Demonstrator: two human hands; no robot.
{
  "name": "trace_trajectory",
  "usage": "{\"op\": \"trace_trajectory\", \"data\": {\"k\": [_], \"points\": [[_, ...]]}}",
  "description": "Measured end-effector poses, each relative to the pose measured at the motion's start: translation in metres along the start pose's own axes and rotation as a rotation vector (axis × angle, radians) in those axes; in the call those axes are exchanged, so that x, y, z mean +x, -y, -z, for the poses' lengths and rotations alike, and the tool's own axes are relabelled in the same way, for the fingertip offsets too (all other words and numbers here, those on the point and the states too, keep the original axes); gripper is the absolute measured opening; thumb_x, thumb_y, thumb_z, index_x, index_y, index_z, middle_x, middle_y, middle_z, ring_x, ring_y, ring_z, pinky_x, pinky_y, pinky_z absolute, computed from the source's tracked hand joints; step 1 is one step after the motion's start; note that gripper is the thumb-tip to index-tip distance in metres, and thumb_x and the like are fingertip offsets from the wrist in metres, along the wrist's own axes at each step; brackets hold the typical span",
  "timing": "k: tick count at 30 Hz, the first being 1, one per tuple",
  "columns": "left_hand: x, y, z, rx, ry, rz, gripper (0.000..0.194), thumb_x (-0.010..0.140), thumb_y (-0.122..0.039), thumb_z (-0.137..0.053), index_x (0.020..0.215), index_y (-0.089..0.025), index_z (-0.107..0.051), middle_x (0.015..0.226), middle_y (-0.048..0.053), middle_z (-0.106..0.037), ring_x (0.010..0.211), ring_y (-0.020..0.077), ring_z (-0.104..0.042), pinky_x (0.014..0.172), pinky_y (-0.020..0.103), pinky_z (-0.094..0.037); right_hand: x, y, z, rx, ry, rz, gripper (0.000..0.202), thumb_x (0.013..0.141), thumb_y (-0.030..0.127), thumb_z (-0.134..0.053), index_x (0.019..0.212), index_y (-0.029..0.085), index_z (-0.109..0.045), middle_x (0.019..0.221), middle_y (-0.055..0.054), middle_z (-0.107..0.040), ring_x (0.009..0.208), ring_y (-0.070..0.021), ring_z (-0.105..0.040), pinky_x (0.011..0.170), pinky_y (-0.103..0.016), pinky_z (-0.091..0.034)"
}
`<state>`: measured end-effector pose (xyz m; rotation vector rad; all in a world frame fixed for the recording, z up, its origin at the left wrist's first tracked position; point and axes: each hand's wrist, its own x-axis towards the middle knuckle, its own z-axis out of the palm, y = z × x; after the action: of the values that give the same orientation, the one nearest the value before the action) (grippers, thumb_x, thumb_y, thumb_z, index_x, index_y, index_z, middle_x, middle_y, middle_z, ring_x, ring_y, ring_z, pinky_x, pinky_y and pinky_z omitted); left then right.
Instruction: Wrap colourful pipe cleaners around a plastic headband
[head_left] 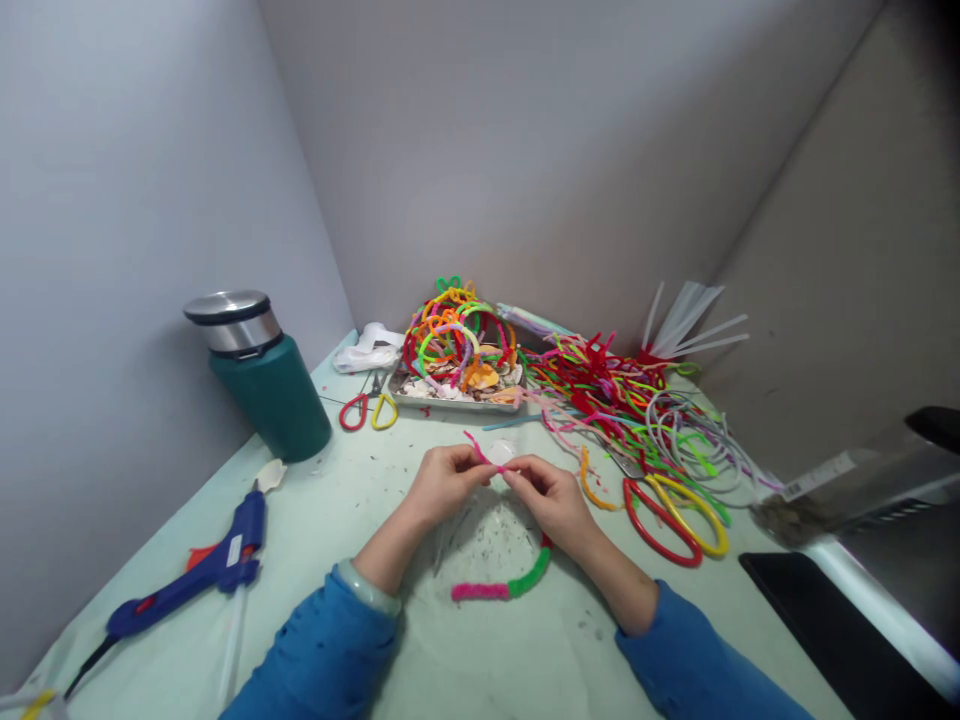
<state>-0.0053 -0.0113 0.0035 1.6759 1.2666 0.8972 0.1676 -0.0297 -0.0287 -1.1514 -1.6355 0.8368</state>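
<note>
My left hand (444,484) and my right hand (551,498) meet over the middle of the table, both pinching a thin pink pipe cleaner (477,447) between thumb and fingertips. Its loose end sticks up above the left fingers. Below my right hand curves a thick fuzzy band (529,574) in pink, green and a little red; its upper end disappears behind the hand, so I cannot tell whether it joins the pink piece. Just beyond the fingertips lies a small clear, whitish item (501,452). A short orange pipe cleaner (592,487) rests right of my right hand.
A blue glue gun (225,560) and a green bottle (274,395) stand left. Red-and-yellow scissors (367,410) lie near a tray (457,402) heaped with colourful hoops. Many pipe cleaners (600,375), larger scissors (667,520) and a black flat object (825,620) are right.
</note>
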Motion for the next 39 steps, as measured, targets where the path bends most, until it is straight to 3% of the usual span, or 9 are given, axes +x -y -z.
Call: {"op": "trace_trajectory", "data": {"k": [6,10,17,20,23,28,39], "points": [[-0.0007,-0.0017,0.0019,-0.337,0.116,0.267,0.030,0.062,-0.039,-0.069,0.060,-0.012,-0.056,0.051,-0.001,-0.056,0.032,0.0040,-0.033,0.035,0.020,-0.019,-0.0027,0.0002,-0.0005,0.022,0.040,0.051,0.022,0.082,0.034,-0.055,0.084,0.017,-0.068,0.067,-0.001,-0.061,0.058,-0.0117,-0.048,0.055,-0.023,-0.037],[-0.0020,-0.0028,0.0024,-0.408,0.143,0.334,0.030,0.061,-0.039,-0.070,0.060,-0.012,-0.055,0.049,-0.001,-0.055,0.031,0.0037,-0.032,0.034,0.021,-0.018,-0.0028,-0.0002,-0.0005,0.036,0.050,0.053,0.021,0.082,0.033,-0.056,0.084,0.017,-0.068,0.068,-0.002,-0.062,0.059,-0.0122,-0.050,0.056,-0.023,-0.038],[0.0014,-0.0014,0.0007,-0.170,0.067,0.161,0.041,0.072,-0.052,-0.058,0.067,-0.012,-0.062,0.041,-0.003,-0.048,0.035,0.0064,-0.039,0.038,0.019,-0.027,0.0011,0.0021,0.0005,0.053,-0.034,-0.034,0.024,0.080,0.037,-0.057,0.077,0.015,-0.066,0.058,0.001,-0.052,0.053,-0.0100,-0.041,0.050,-0.022,-0.032],[0.0034,0.0022,0.0031,-0.096,-0.052,0.088,0.040,0.075,-0.051,-0.054,0.072,-0.012,-0.063,0.049,0.000,-0.055,0.044,0.0100,-0.049,0.044,0.020,-0.035,0.0022,0.0023,0.0010,0.067,-0.046,-0.064,0.025,0.079,0.038,-0.057,0.077,0.014,-0.066,0.059,0.001,-0.052,0.053,-0.0100,-0.041,0.049,-0.021,-0.032],[0.0025,0.0028,0.0053,0.038,-0.143,-0.085,0.032,0.076,-0.043,-0.057,0.071,-0.013,-0.064,0.062,0.003,-0.061,0.058,0.0120,-0.055,0.053,0.021,-0.040,0.0030,0.0005,0.0010,0.078,-0.065,-0.085,0.026,0.078,0.038,-0.058,0.077,0.014,-0.066,0.058,0.001,-0.052,0.052,-0.0100,-0.041,0.048,-0.021,-0.032],[-0.0027,-0.0010,0.0028,0.240,-0.125,-0.344,0.011,0.076,-0.021,-0.058,0.082,-0.017,-0.065,0.079,0.003,-0.064,0.068,0.0115,-0.057,0.061,0.021,-0.044,0.0036,-0.0022,0.0006,0.086,-0.075,-0.085,0.026,0.078,0.039,-0.058,0.076,0.014,-0.066,0.057,0.001,-0.052,0.051,-0.0096,-0.040,0.047,-0.021,-0.032],[-0.0054,0.0050,-0.0020,0.421,-0.112,-0.498,0.025,0.080,-0.011,-0.051,0.098,-0.018,-0.066,0.098,0.008,-0.064,0.089,0.0163,-0.060,0.079,0.028,-0.047,0.0034,-0.0017,-0.0004,0.090,-0.078,-0.085,0.028,0.077,0.041,-0.058,0.073,0.015,-0.066,0.056,0.001,-0.054,0.050,-0.0101,-0.043,0.047,-0.021,-0.034]]}}
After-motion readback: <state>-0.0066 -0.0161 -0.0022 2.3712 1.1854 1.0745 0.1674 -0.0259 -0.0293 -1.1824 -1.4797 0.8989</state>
